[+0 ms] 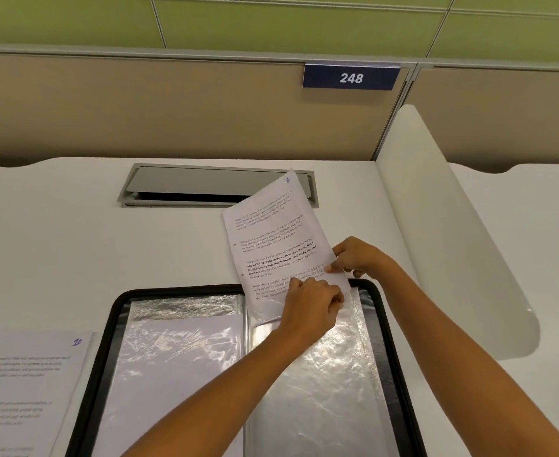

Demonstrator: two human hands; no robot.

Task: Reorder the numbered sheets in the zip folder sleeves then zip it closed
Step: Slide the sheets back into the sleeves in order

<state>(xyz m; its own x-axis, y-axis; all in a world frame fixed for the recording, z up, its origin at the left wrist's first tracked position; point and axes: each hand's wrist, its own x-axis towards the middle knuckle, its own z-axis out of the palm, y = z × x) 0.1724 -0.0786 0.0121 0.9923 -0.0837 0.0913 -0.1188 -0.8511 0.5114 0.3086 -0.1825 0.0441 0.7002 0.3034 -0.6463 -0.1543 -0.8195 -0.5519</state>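
Note:
A black zip folder point(106, 328) lies open on the white desk, its clear plastic sleeves facing up. The left sleeve point(179, 357) holds a white sheet. A printed sheet marked 5 point(271, 232) stands tilted, its lower edge at the mouth of the right sleeve point(330, 374). My left hand point(311, 308) pinches the sleeve's top edge and the sheet's bottom. My right hand point(357, 258) pinches the sheet's lower right edge. Whether the sheet's bottom is inside the sleeve is hidden by my hands.
A loose sheet marked 10 point(24, 384) lies on the desk left of the folder. A grey cable hatch point(185, 186) is set into the desk behind. A white curved divider point(452, 242) stands on the right, a beige partition with a 248 sign point(350, 77) at the back.

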